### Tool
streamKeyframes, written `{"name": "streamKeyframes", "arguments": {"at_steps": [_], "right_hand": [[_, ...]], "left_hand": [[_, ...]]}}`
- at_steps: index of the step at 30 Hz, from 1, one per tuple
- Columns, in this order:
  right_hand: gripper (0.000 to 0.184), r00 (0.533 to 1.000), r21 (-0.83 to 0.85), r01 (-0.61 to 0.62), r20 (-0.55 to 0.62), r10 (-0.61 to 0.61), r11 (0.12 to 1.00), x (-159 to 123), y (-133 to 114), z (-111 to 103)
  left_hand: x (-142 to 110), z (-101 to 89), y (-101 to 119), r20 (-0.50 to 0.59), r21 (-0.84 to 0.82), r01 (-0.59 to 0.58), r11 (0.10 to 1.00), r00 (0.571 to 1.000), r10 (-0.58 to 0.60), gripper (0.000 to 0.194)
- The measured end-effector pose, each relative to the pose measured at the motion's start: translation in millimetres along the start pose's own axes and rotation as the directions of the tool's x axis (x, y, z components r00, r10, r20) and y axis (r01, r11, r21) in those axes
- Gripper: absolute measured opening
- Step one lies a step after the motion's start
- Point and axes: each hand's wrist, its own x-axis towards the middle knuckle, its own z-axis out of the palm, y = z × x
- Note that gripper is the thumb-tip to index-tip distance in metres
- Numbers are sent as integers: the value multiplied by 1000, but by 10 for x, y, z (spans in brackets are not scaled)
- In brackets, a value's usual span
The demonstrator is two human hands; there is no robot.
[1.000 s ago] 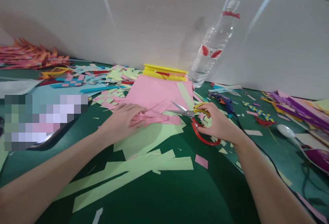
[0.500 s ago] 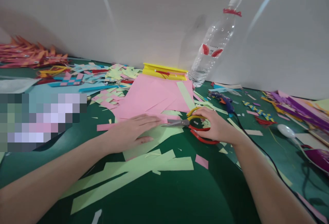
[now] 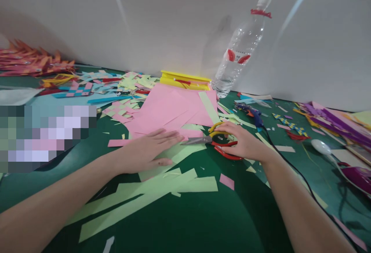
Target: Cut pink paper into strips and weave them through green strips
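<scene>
The big pink sheet [image 3: 179,100] lies on the green table [image 3: 232,214]. The scissors [image 3: 199,140] are just in front of the pink sheet, nr its R corner. R hand [image 3: 243,141] has them, w/ fingers & thumb holding the yellow & red loops; blades look abt together & point at the other hand. L hand [image 3: 150,150] is flat, not grabbing, on top of a pink strip [image 3: 117,143], also in front of the pink sheet. Strip pokes out past the wrist. Lt green strips [image 3: 188,185] lie in a pile closer to the person than the pink sheet. Yellow folded pc [image 3: 199,79] & clear bottle [image 3: 240,55] are behind it. Blue tool w/ black wire [image 3: 255,117] is R of it.
</scene>
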Motion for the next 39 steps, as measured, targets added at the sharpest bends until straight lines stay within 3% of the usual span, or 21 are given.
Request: {"name": "streamKeyframes", "arguments": {"at_steps": [11,18,24,29,39], "right_hand": [[31,999,-29,-42,16,42,999,-21,16,-63],[38,1000,-40,-14,-26,13,999,0,12,-2],[37,999,26,-42,6,42,999,9,-32,12],[39,997,3,-42,62,42,999,-1,-6,6],[38,998,-18,-25,63,26,1000,5,-35,7]], "left_hand": [[11,12,-19,-13,1,-27,1000,1000,27,67],[8,38,-31,-28,13,-37,999,999,38,67],[6,28,-18,-13,11,7,1000,1000,-7,69],[5,3,2,9,6,4,1000,1000,-4,69],[7,-4,-2,4,-7,17,1000,1000,-17,69]]}}
